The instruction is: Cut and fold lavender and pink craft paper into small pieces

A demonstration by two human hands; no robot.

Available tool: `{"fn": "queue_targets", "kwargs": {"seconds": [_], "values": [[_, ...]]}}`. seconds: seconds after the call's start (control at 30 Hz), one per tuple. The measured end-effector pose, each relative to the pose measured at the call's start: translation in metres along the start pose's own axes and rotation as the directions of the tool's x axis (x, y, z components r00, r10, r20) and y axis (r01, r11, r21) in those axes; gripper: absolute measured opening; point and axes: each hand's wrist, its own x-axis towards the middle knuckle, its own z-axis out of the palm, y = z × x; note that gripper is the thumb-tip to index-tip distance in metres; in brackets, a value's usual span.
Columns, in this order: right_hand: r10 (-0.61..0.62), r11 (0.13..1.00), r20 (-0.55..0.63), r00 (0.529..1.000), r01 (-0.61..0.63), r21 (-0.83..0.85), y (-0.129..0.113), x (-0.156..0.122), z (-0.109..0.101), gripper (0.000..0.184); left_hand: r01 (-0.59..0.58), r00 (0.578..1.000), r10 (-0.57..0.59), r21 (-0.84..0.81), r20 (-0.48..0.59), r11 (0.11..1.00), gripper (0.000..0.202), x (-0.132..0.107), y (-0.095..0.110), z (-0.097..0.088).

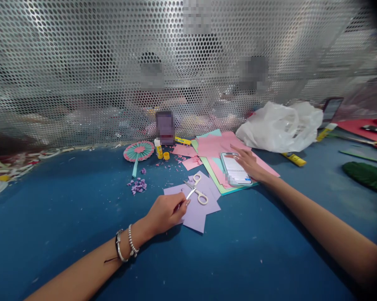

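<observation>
My left hand [166, 213] rests with curled, closed fingers on the lilac paper sheets [194, 218]. Whether anything sits in its pinch is hidden. White-handled scissors [202, 198] lie spread apart on the lilac sheets, one blade reaching my left fingertips. My right hand [249, 162] is open, fingers stretched over the top right part of a lit phone [238, 171]. Beneath the phone are pink paper [212, 146] and green sheets [210, 169]. Left of the scissors lies a heap of purple paper bits [138, 186].
A pink-and-teal paper fan [138, 151] lies by an uncapped glue stick [158, 149] and its yellow cap [166, 156]. Behind stands a perforated metal screen [82, 75], with a phone [165, 125] propped against it. A white plastic bag [279, 127] and yellow tube [294, 159] are at right.
</observation>
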Motion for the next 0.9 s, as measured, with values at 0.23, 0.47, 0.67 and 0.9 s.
{"fn": "queue_targets", "kwargs": {"seconds": [0.23, 0.47, 0.67, 0.9], "values": [[0.021, 1.0, 0.001, 1.0, -0.021, 0.001, -0.0021, -0.0009, -0.0011, 0.049, 0.007, 1.0, -0.007, -0.003, 0.001, 1.0, 0.027, 0.0002, -0.0004, 0.0005], [0.022, 1.0, -0.008, 1.0, -0.022, -0.003, -0.004, -0.0013, -0.0024, 0.05, 0.028, 1.0, -0.028, -0.001, -0.002, 1.0, 0.027, -0.0001, 0.0011, -0.001], [0.005, 1.0, 0.007, 1.0, -0.005, -0.003, -0.0081, -0.0012, -0.0043, 0.048, 0.013, 1.0, -0.013, 0.0, -0.01, 1.0, 0.027, -0.0001, 0.0007, -0.0007], [0.012, 1.0, 0.006, 1.0, -0.012, -0.003, -0.0038, -0.0006, -0.0021, 0.048, 0.007, 1.0, -0.007, 0.005, -0.009, 1.0, 0.028, -0.0006, -0.0003, 0.0002]]}}
